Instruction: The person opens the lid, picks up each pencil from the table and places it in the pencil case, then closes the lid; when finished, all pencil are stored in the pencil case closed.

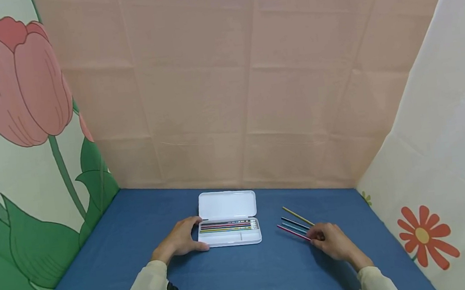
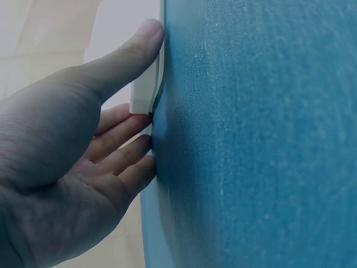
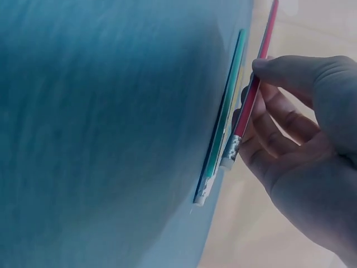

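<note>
A white pencil case point(image 1: 231, 243) lies with its lid point(image 1: 227, 204) raised back, and several pencils point(image 1: 224, 226) lie side by side in it. My left hand point(image 1: 182, 237) holds the case's left end, thumb at the front side and fingers toward the back corner. My right hand point(image 1: 332, 241) pinches a red pencil point(image 3: 245, 114) between thumb and fingers; in the right wrist view it is raised slightly off the cloth, its white eraser end downward. Beside it on the cloth are a teal pencil point(image 3: 227, 103), a dark pencil point(image 1: 295, 222) and a yellow pencil point(image 1: 297, 215).
Blue cloth point(image 1: 246, 276) covers the table. A beige sheet point(image 1: 227, 93) hangs behind it. To the left stands a tulip-patterned panel point(image 1: 28, 185), and to the right a white sheet point(image 1: 443, 165) with a red flower.
</note>
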Action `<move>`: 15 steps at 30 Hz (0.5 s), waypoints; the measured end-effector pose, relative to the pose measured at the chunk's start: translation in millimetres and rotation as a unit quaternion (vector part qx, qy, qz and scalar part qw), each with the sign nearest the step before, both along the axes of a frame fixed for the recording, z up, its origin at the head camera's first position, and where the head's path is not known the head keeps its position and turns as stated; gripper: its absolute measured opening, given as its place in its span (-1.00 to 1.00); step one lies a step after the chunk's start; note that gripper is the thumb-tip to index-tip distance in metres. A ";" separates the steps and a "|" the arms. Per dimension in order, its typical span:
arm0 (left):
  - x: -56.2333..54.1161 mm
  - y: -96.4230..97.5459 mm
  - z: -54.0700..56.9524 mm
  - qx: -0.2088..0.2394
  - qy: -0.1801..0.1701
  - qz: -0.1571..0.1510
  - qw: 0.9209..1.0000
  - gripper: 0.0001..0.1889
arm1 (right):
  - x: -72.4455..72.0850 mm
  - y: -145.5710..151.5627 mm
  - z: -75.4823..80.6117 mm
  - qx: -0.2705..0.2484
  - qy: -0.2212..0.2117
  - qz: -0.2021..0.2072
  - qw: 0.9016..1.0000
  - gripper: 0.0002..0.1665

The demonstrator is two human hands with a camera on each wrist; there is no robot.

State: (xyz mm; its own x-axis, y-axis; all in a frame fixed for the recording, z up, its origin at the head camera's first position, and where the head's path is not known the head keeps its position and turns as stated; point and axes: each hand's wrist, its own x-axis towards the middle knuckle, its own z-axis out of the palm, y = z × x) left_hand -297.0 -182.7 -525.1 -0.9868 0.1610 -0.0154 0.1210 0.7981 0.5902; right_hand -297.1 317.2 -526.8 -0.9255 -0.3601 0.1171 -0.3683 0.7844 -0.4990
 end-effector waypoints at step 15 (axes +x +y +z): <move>0.4 -0.4 -0.4 0.002 0.005 0.001 1.000 0.00 | -1.0 -25.8 15.3 -0.026 0.014 0.041 0.999 -0.85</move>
State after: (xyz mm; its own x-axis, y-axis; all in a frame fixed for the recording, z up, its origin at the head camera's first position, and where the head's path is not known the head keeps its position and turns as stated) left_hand -296.6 -183.1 -525.5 -0.9873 0.1589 -0.0054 0.1248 0.7957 0.5927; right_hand -298.0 291.4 -511.5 -0.8892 -0.4274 0.1635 -0.4450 0.7248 -0.5260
